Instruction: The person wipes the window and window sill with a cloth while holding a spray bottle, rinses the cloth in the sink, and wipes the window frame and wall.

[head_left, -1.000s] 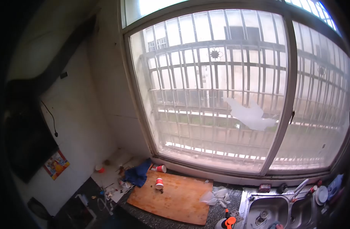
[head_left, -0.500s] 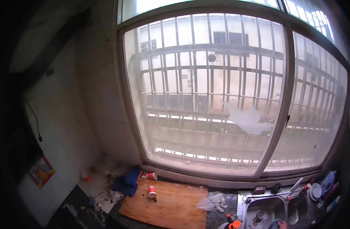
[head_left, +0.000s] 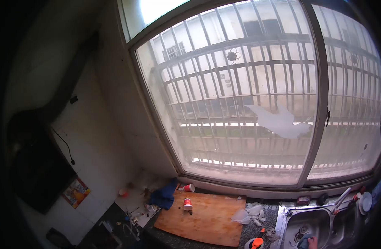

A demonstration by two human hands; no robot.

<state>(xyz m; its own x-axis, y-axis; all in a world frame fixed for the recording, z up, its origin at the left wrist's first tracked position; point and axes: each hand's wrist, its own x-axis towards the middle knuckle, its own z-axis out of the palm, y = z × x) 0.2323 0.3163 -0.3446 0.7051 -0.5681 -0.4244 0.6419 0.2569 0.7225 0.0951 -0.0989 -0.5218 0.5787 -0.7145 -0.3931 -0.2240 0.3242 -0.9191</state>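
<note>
My right hand (head_left: 313, 242) shows at the bottom edge of the view, reaching into the left bowl of the steel sink (head_left: 283, 216). Its fingers are closed on a blue-grey cloth (head_left: 303, 242), low in the bowl beside the drain (head_left: 302, 230). Most of the hand and the whole forearm are cut off by the frame. My left hand is out of view.
Left of the sink are a bottle with an orange cap (head_left: 257, 242) and crumpled plastic bags (head_left: 250, 214). A wooden board (head_left: 211, 224) bears a red-and-white cup (head_left: 187, 204); a blue cloth (head_left: 163, 195) lies at its left. White plates (head_left: 365, 202) stand right of the sink.
The head view has tilted and turned left, so the counter and sink appear farther right. My right hand stays on the cloth in the left bowl.
</note>
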